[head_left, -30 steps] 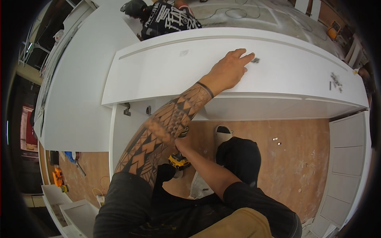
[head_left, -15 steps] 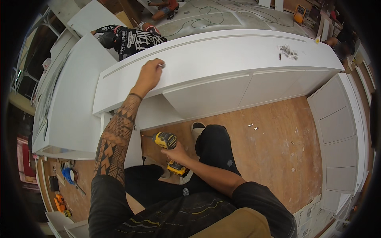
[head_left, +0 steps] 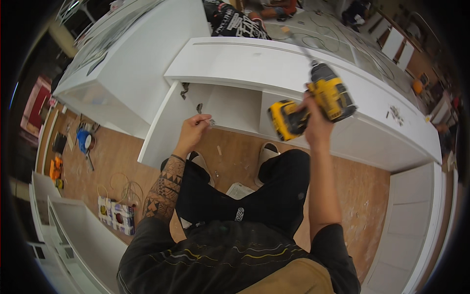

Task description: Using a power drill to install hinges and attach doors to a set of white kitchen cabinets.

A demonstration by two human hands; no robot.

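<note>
My right hand [head_left: 317, 120] grips a yellow-and-black cordless drill [head_left: 329, 95], raised over the front of a long white cabinet [head_left: 235, 59]. Its long bit points up and toward the far side. My left hand [head_left: 193, 131] is pinched around a small silvery metal piece [head_left: 212, 121], too small to make out in detail. That hand is beside the inner face of an open white cabinet door [head_left: 164, 125]. Metal hinges [head_left: 184, 91] show on the door side, near the open compartment [head_left: 232, 105].
Small hardware [head_left: 395, 115] lies on the cabinet top at right. A co-worker in a black printed shirt [head_left: 237, 22] is behind the cabinet; other people are farther back. A tall white panel unit [head_left: 132, 63] stands left. Tools and a patterned box [head_left: 116, 214] lie on the floor.
The drill has risen from low between my legs to above the cabinet front. My left hand has come down from the cabinet top to the open door. My view has shifted left.
</note>
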